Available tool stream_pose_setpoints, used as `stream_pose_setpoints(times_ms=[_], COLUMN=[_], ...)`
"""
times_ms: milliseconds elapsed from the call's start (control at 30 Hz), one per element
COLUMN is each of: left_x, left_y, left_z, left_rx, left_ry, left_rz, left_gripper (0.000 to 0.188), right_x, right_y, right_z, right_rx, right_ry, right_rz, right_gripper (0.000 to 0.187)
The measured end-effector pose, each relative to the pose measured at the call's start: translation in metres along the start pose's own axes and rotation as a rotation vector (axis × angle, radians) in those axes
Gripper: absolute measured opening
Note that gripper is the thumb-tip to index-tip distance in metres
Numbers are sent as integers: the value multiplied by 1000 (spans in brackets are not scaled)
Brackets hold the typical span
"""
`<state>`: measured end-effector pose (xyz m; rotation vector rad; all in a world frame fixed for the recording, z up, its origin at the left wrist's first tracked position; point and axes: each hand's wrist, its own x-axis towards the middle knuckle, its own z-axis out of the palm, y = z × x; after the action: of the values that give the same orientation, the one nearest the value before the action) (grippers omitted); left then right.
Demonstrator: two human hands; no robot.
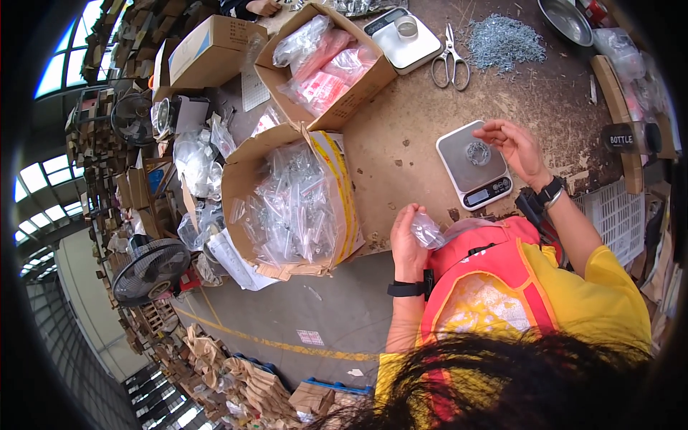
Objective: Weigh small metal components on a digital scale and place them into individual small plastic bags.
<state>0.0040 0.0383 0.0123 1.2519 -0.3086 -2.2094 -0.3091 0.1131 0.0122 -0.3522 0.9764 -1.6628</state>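
My left hand is closed on a small clear plastic bag at the table's front edge, just before my red apron. Over the right side of a white digital scale hovers my right hand, its fingers stretched out and apart. A small round clear dish sits on the scale's grey plate, close under those fingers. What lies inside the dish is too small to make out. The scale's display and buttons face me.
Left stands an open carton of filled clear bags; behind it, another carton holds empty-looking bags. Scissors, a second scale, a pile of small metal screws and a metal bowl lie farther back. Another person's hand shows at the top.
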Motion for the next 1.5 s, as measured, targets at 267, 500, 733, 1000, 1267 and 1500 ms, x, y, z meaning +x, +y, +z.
stream_pose_setpoints(times_ms=[267, 500, 733, 1000, 1267, 1500], left_x=[0, -1, -1, -14, -9, 16], left_y=[0, 3, -2, 1, -1, 4], left_z=[2, 11, 27, 62, 45, -23], left_rx=[-5, -29, -29, 71, 131, -134], left_ry=[27, 2, -13, -151, -63, -327], left_rz=[-1, 45, 84, 199, 253, 311], left_gripper=[15, 19, 22, 21, 41, 43], right_x=[-5, -2, -20, -15, -13, -5], right_y=[9, 31, 8, 28, 11, 4], right_z=[27, 7, 83, 109, 118, 111], right_rx=[-1469, -1483, -1422, -931, -727, -502], right_ry=[-110, -153, -125, -220, -125, -127], right_rz=[-588, -479, -386, 58, 141, 53], right_gripper=[57, 67, 46, 25, 12, 12])
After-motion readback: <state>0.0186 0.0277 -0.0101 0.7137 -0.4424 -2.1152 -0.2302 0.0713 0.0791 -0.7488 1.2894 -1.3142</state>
